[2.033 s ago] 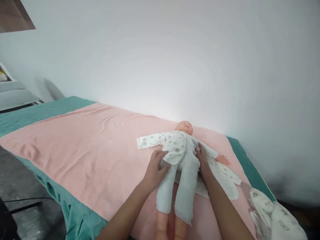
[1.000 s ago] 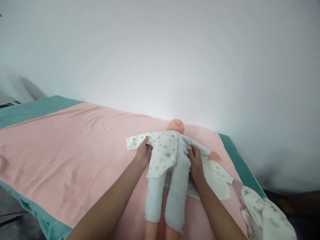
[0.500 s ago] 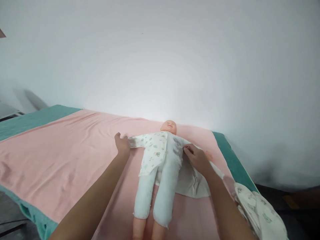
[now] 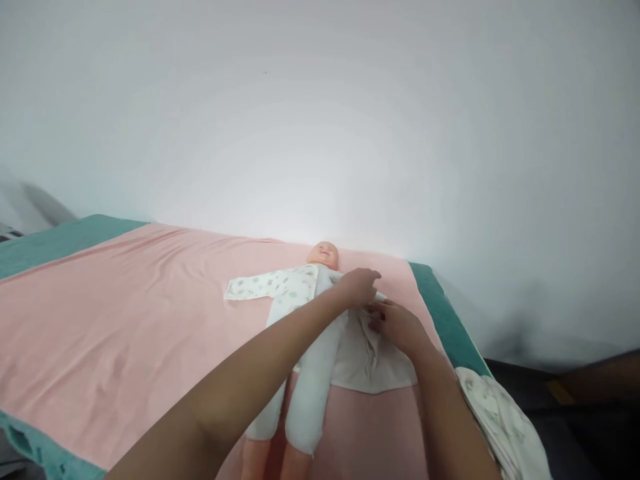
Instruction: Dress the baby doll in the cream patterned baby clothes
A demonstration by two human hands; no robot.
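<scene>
A baby doll (image 4: 311,390) with a white padded cloth body lies on its back, head toward the wall. A printed white baby shirt (image 4: 287,285) covers its chest on the left, and that sleeve lies stretched out past the arm. The shirt's other half is spread flat on the right, plain inside upward. My left hand (image 4: 359,287) reaches across the doll, fingers curled over its arm on the right; the fingertips are partly hidden. Close beside it, my right hand (image 4: 400,327) pinches the shirt's cloth near the sleeve.
A pink sheet (image 4: 150,320) lies over a green cover (image 4: 435,300) on the bed. Folded printed baby clothes (image 4: 505,420) rest at the right edge. A white wall (image 4: 320,133) stands directly behind the doll's head.
My left hand has let go of the left sleeve end and crossed over to the doll's other arm. My right hand has stayed near there and now holds shirt cloth. The view has shifted slightly right.
</scene>
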